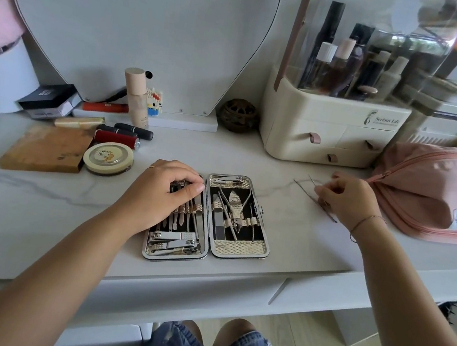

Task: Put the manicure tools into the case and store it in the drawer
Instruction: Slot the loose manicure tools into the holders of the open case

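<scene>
The manicure case (pixel 236 251) lies open flat on the white vanity top, both halves lined with metal tools under straps. My left hand (pixel 167 186) rests on the top of the left half, fingers curled over the tool ends. To the right of the case, my right hand (pixel 346 200) pinches thin metal tools (pixel 305 188) that lie loose on the table. The drawer front (pixel 277 291) sits shut below the table edge.
A cream cosmetic organizer (pixel 328 128) stands at the back right, with a pink zip pouch (pixel 438 192) beside my right hand. At the left are a wooden box (pixel 44 148), a round tin (pixel 108 157), lipsticks (pixel 126 134) and a bottle (pixel 136 97). A mirror (pixel 136 25) stands behind.
</scene>
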Motion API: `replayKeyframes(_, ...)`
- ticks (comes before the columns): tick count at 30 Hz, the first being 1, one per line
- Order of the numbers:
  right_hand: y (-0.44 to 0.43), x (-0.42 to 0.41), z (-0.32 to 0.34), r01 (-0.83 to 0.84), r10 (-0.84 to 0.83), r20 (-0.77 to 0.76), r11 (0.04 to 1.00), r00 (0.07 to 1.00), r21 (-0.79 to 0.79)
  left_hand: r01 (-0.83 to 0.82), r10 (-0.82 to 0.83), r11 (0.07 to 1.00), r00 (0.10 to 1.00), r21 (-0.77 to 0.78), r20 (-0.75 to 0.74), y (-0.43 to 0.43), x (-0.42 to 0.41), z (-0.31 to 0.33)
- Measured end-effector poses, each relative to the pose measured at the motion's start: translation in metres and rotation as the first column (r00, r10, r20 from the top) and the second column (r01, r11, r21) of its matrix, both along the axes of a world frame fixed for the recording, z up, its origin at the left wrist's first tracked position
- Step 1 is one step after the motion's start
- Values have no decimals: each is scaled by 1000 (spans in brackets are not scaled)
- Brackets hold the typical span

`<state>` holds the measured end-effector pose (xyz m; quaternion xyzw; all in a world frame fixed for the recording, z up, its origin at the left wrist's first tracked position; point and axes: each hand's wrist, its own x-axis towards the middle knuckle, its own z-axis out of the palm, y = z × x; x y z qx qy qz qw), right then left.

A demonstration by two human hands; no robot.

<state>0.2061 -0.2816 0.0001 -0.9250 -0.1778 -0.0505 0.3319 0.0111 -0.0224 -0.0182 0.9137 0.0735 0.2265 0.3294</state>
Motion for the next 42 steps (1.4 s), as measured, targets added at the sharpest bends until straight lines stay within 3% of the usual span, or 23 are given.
replayKeyframes(7, 3, 6, 3, 59, -57, 38, 996, 998, -73, -2, 2, 1000, 1000, -2, -10, 0, 0, 0)
replayKeyframes(9, 3, 4, 6, 8, -8, -13, 1000, 1000, -7, -2, 2, 1000, 1000, -2, -6, 0, 0, 0)
replayKeyframes(11, 9, -9, 13, -85, 107, -114, 980, 988, 183, -2, 2, 1000, 1000, 6, -7, 0, 0, 0)
replayKeyframes(14, 30, -39, 22, -169, 373, -377, 863, 848, 475, 1, -1, 1000, 1000, 10, -12, 1, 1, 0)
replayKeyframes(17, 52, -58, 18, -167, 490, -531, 823, 691, 542, 0, 0, 1000, 1000, 14, -12, 1, 1, 0)
replayKeyframes(29, 75, -61, 2, -212, 348, -438, 920, 829, 330, 4, -4, 1000, 1000, 7, -13, 0, 0, 1)
replayKeyframes(33, 71, -61, 1, -267, 316, -362, 947, 877, 179, 2, -2, 1000, 1000, 4, -13, 0, 1, 1)
replayKeyframes(36, 73, -61, 4, -307, 320, -348, 947, 881, 94, 4, -4, 1000, 1000, 0, -7, 1, 1, 1)
replayKeyframes(42, 79, -60, 8, -267, 285, -430, 958, 857, 104, 6, -6, 1000, 1000, 0, -11, 2, 1, -1)
